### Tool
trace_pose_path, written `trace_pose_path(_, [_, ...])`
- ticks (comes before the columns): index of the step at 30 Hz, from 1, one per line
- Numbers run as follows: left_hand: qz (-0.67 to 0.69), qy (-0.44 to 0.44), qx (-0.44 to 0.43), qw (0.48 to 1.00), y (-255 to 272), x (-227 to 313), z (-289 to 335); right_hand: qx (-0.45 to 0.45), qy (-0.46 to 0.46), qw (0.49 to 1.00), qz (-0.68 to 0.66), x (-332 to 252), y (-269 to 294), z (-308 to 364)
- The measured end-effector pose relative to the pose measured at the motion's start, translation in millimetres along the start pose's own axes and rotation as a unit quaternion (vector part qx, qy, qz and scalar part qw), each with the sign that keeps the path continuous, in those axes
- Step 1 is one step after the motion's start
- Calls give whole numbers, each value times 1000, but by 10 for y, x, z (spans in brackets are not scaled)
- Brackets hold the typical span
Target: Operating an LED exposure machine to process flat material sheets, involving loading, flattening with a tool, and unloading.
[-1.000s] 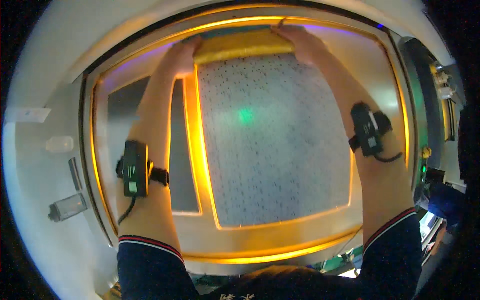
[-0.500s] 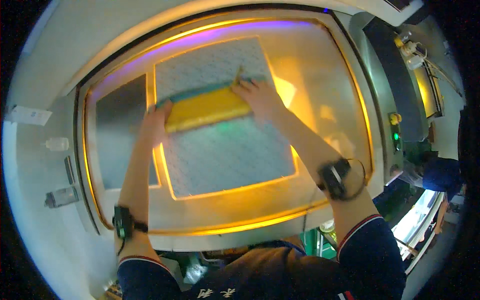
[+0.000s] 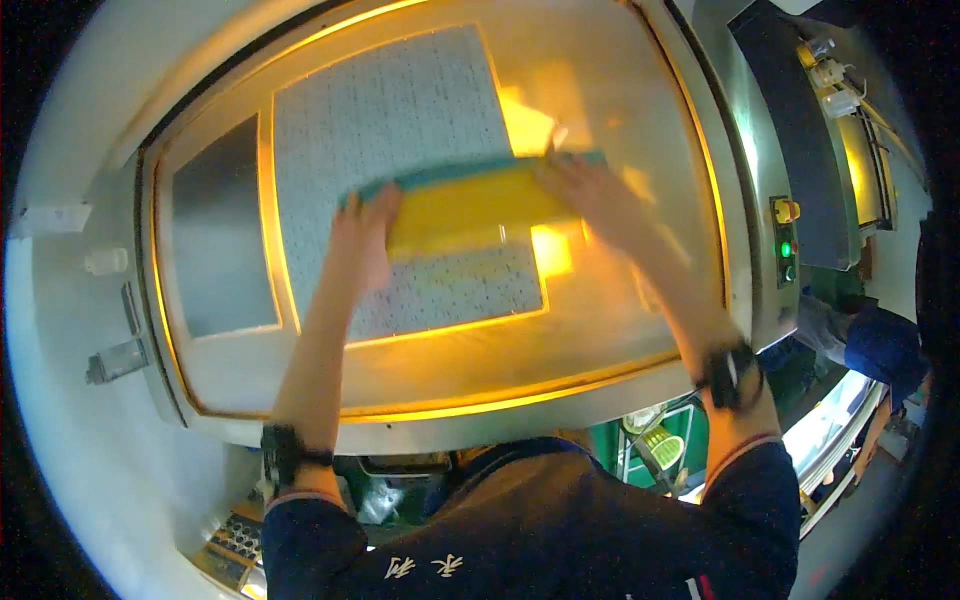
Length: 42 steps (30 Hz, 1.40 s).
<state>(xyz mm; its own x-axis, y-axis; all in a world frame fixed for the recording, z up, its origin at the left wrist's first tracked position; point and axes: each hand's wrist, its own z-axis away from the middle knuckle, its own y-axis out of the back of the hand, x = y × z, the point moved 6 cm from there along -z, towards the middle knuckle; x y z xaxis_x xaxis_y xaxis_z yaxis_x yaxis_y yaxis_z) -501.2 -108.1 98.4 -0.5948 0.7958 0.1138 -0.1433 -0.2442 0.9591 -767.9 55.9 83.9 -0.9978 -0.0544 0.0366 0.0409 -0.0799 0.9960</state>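
Note:
Both my hands hold a long yellow bar [image 3: 470, 215] with a teal strip along its far edge, smeared by motion. My left hand [image 3: 365, 235] is closed round its left end. At the other end my right hand [image 3: 592, 195] grips it, with a small thin piece sticking up beside the fingers. Under the bar lies a pale blue-grey speckled sheet [image 3: 390, 110] with a glowing yellow border, set on a large framed table [image 3: 620, 320]. The bar's right end reaches past the sheet's right edge. Whether the bar touches the sheet I cannot tell.
A dark panel [image 3: 225, 230] lies left of the sheet. On the right stands a control box [image 3: 786, 245] with a green light. A clear bottle [image 3: 118, 362] is at the far left. Below right sits a green-and-white basket [image 3: 662, 447]; another person [image 3: 880, 340] is beyond.
My hands have carried the yellow bar to the right and nearer me over the sheet. The whole view has shifted, so the table now appears higher and further left.

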Motion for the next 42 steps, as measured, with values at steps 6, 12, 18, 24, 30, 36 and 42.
trace_pose_path(6, [-54, -34, 115, 991, 469, -1070, -2251, 62, -42, 997, -28, 1323, 36, -2153])
trace_pose_path(12, [16, -32, 111, 993, 940, -1419, -3454, 75, -52, 992, -83, 2195, 256, -2987])
trace_pose_path(18, [-63, 6, 97, 993, 561, -1051, -2906, 95, -108, 990, 5, 1807, -96, -2473])
trace_pose_path(24, [48, 22, -45, 998, 310, -249, -699, 2, -5, 1000, -4, 429, -62, -759])
trace_pose_path(30, [-25, -63, -172, 983, -571, 769, 1589, -34, 104, 987, -115, -851, 94, 1699])
trace_pose_path(36, [29, -2, -139, 990, -367, 1004, 1896, 95, -186, 778, -592, 872, -312, 2033])
trace_pose_path(42, [15, 229, -39, 972, -742, 1189, 3395, 109, -623, 770, -78, 2041, -136, 3552])
